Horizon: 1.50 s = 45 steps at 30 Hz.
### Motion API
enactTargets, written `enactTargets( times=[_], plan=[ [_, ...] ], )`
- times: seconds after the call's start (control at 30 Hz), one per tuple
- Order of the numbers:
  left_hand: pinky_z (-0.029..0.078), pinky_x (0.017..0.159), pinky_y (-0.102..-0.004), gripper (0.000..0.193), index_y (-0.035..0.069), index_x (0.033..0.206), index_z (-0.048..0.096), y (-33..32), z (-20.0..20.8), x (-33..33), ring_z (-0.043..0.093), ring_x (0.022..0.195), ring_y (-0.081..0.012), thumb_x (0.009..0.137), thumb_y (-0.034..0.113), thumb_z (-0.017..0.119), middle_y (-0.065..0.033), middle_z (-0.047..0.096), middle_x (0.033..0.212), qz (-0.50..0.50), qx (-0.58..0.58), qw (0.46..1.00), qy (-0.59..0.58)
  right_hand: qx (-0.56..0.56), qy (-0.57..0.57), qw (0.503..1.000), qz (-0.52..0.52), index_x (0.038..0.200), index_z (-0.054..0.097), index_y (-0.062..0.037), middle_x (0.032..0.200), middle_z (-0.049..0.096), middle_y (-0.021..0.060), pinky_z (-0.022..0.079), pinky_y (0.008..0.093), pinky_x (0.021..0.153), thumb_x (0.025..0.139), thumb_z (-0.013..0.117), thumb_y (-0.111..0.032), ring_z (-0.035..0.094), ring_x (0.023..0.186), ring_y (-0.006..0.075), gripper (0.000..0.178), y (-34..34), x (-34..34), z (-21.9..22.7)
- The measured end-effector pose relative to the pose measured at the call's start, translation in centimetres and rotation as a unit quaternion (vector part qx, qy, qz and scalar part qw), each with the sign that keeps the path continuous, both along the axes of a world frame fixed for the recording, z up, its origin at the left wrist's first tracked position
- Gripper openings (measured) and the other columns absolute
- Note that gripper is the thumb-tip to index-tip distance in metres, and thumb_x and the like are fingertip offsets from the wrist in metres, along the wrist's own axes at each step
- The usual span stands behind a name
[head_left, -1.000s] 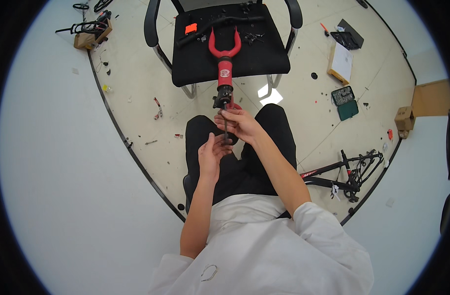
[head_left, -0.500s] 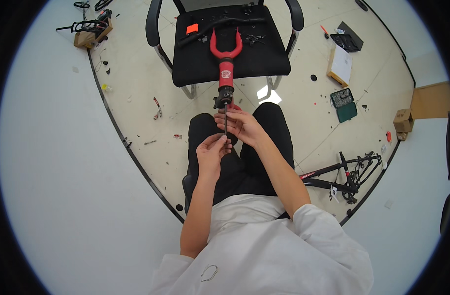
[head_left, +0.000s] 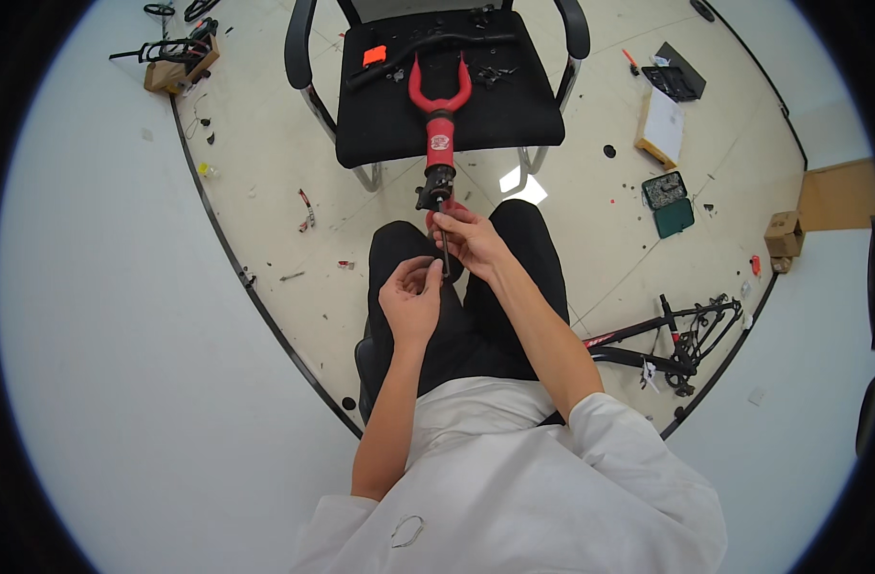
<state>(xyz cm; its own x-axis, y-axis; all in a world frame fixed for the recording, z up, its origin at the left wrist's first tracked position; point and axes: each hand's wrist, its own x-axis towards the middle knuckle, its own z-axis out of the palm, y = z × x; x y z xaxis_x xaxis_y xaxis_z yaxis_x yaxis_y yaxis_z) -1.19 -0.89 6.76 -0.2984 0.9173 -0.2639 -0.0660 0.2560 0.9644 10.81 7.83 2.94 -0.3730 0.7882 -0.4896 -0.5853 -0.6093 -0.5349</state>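
Observation:
A red bicycle fork (head_left: 439,139) lies with its legs on the chair seat and its black clamp end (head_left: 435,182) jutting over the front edge toward me. From that end a thin dark hex key (head_left: 446,251) runs down toward my lap. My right hand (head_left: 471,241) pinches its shaft just below the clamp, thumb on top. Lower down, my left hand (head_left: 413,297) has its fingers curled and its thumb against the bottom end of the key. A red curved part (head_left: 454,208) shows partly behind my right fingers.
The black armchair (head_left: 514,124) carries a black handlebar (head_left: 447,41), an orange piece (head_left: 374,55) and small hardware. On the floor at right are a black bike frame (head_left: 648,349), a green open case (head_left: 675,215) and a white-topped board (head_left: 661,129). Cardboard boxes (head_left: 785,234) stand against the wall.
My right fingers have closed on the key's shaft, where they were spread beside it. The key's lower end has shifted slightly right, and my left hand has turned a little.

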Motion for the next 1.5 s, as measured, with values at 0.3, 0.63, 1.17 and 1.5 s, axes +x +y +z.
enactTargets(
  times=[0.3,0.63,1.17,1.5],
  plan=[
    [0.050,0.059,-0.0214,0.018,-0.005,0.092,0.062,0.3,1.6,0.8,0.062,0.065,-0.0110,0.083,0.010,0.068,-0.0066,0.065,0.078,-0.033,0.010,0.999,-0.024,0.027,-0.035,0.999,0.002,0.097,0.059,0.0014,0.082,0.062,0.0058,0.051,0.0241,0.064,0.080,0.071,-0.009,0.061,0.071,0.0126,0.023,0.1,0.1,0.9],
    [0.051,0.065,-0.0246,0.016,-0.003,0.097,0.062,-0.3,0.1,-1.2,0.063,0.071,-0.0144,0.085,0.007,0.064,-0.0104,0.066,0.085,0.004,-0.046,0.978,-0.202,0.008,0.093,0.995,0.042,0.106,0.056,0.0071,0.100,0.063,0.0165,0.054,0.0312,0.080,0.089,0.058,-0.012,0.064,0.089,0.0220,0.025,0.4,0.5,1.8],
    [0.050,0.065,-0.0205,0.023,-0.005,0.102,0.060,-0.4,0.9,-0.4,0.062,0.073,-0.0102,0.082,0.005,0.067,-0.0071,0.065,0.084,-0.029,0.055,0.998,-0.009,0.007,-0.010,1.000,0.013,0.094,0.058,0.0021,0.085,0.063,0.0086,0.055,0.0272,0.070,0.083,0.069,-0.016,0.064,0.078,0.0159,0.024,0.5,-0.6,-0.4],
    [0.053,0.071,-0.0242,0.022,-0.006,0.105,0.052,-0.5,0.1,0.0,0.065,0.081,-0.0156,0.089,0.007,0.059,-0.0133,0.066,0.088,-0.027,0.052,0.998,-0.034,-0.005,0.127,0.992,0.005,0.106,0.056,0.0066,0.104,0.062,0.0172,0.054,0.0319,0.081,0.088,0.060,-0.011,0.063,0.094,0.0226,0.025,0.1,0.0,1.3]
  ],
)
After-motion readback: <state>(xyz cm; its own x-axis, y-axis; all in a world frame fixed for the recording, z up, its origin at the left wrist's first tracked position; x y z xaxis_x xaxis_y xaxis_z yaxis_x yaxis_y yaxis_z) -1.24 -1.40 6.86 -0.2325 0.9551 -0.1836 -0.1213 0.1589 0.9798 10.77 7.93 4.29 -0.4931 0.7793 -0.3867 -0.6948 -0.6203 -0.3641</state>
